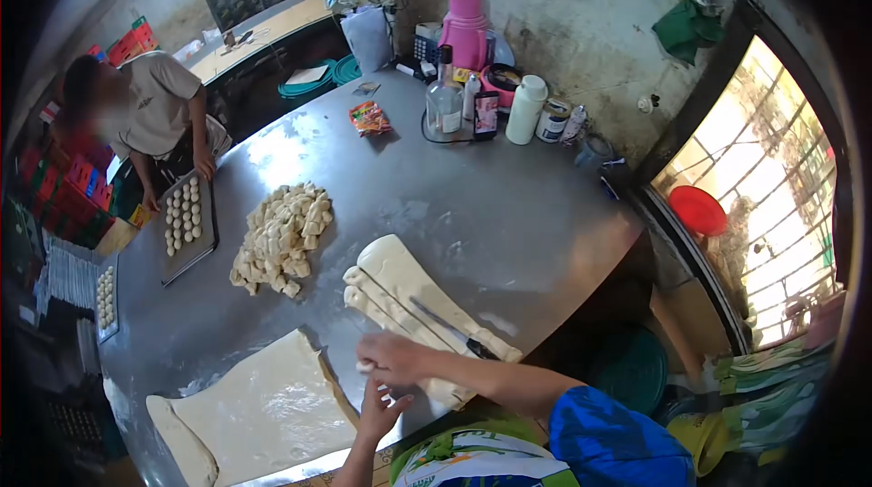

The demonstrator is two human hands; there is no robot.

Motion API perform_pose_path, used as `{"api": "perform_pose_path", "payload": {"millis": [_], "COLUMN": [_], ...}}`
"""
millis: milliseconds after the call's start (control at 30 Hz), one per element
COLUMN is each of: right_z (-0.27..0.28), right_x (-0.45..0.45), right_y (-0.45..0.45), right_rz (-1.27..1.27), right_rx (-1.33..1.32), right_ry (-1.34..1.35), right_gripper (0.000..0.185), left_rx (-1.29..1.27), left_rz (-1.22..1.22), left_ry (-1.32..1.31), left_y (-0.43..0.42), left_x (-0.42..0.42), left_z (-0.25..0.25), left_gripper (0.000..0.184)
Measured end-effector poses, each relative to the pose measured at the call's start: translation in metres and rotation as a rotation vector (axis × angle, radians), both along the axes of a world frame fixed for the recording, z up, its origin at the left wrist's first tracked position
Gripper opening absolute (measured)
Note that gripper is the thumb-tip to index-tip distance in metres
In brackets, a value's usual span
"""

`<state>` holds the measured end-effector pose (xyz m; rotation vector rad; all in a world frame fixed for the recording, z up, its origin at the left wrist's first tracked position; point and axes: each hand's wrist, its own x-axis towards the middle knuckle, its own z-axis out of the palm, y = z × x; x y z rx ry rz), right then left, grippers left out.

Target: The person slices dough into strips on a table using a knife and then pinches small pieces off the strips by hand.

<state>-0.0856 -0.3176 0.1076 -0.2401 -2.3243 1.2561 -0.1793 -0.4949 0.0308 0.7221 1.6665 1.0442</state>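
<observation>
At lower ctr, pinch that dough bit (pixel 365 366) lightly w/ your closed R hand (pixel 397 357), L hand (pixel 381 411) loosely open, to avoid tearing.

Glossy metal table (pixel 509 205), smooth matt dough sheet (pixel 259 410); rough plaster wall (pixel 581 51)

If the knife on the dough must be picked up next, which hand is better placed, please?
Probably the right hand: its forearm crosses the dough strips, just beside the handle of the knife. The left hand is farther from that handle.
</observation>
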Motion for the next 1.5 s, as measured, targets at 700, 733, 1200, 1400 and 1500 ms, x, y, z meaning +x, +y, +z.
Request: {"api": "perform_pose_path", "payload": {"millis": [700, 733, 1200, 1400, 1500], "right_z": [0.077, 0.073, 0.139, 0.161, 0.119], "right_x": [0.073, 0.06, -0.06, -0.039, -0.01], "right_y": [-0.044, -0.047, -0.08, -0.06, -0.045], "right_rz": [-0.599, -0.582, -0.107, -0.022, -0.044], "right_rx": [-0.332, -0.294, 0.226, 0.395, 0.192], "right_ry": [0.078, 0.084, 0.175, 0.187, 0.056], "right_gripper": [0.021, 0.02, 0.017, 0.02, 0.02], "left_rx": [0.06, 0.03, 0.328, 0.212, 0.145], "left_rz": [-0.484, -0.574, -0.124, -0.19, -0.118], "left_ry": [0.008, 0.201, 0.491, 0.216, 0.231], "left_y": [-0.008, -0.007, -0.032, -0.036, -0.039], "left_x": [-0.115, -0.129, -0.072, -0.051, -0.04], "left_z": [0.167, 0.17, 0.099, 0.132, 0.112], "left_gripper": [0.046, 0.049, 0.03, 0.02, 0.019]}}
